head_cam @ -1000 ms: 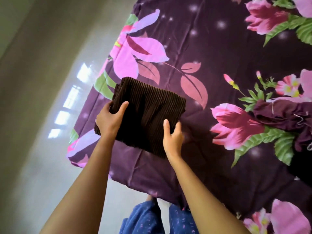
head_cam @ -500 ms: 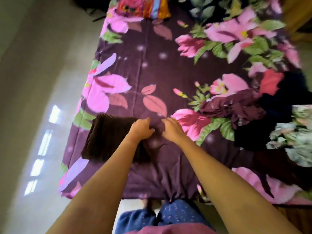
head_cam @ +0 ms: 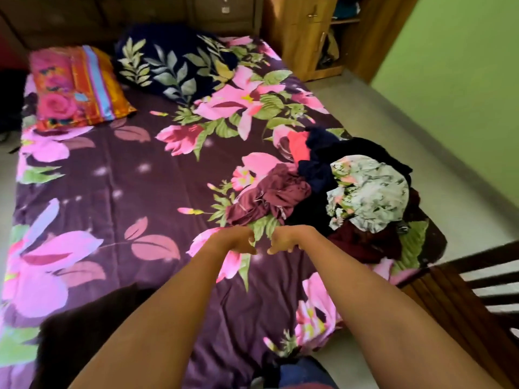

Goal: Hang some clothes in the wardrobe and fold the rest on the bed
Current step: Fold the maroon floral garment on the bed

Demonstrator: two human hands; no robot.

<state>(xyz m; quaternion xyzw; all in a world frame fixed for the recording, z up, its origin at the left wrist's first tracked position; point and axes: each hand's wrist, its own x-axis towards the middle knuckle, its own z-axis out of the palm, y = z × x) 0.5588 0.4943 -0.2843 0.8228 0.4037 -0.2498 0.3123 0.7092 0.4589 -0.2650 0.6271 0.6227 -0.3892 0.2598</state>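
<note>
A folded dark brown ribbed cloth [head_cam: 84,329] lies on the purple flowered bed [head_cam: 140,178] at the near left corner, partly behind my left forearm. A heap of unfolded clothes sits at the bed's right edge: a maroon garment [head_cam: 266,197], a white flowered one [head_cam: 370,192], dark blue and black pieces [head_cam: 323,169], and a red one [head_cam: 299,146]. My left hand [head_cam: 238,240] and my right hand [head_cam: 283,240] are stretched out side by side just short of the maroon garment. Their fingers hang loosely curled and hold nothing.
Two pillows lie at the head of the bed, an orange-pink one [head_cam: 75,85] and a dark leafy one [head_cam: 174,63]. A wooden wardrobe [head_cam: 306,37] stands beyond the bed's far right corner. A dark wooden chair [head_cam: 477,293] stands at the near right.
My hands set the folded brown cloth down at the bed's near left, let go of it, and moved right toward the clothes heap. My view lifted to take in the whole bed.
</note>
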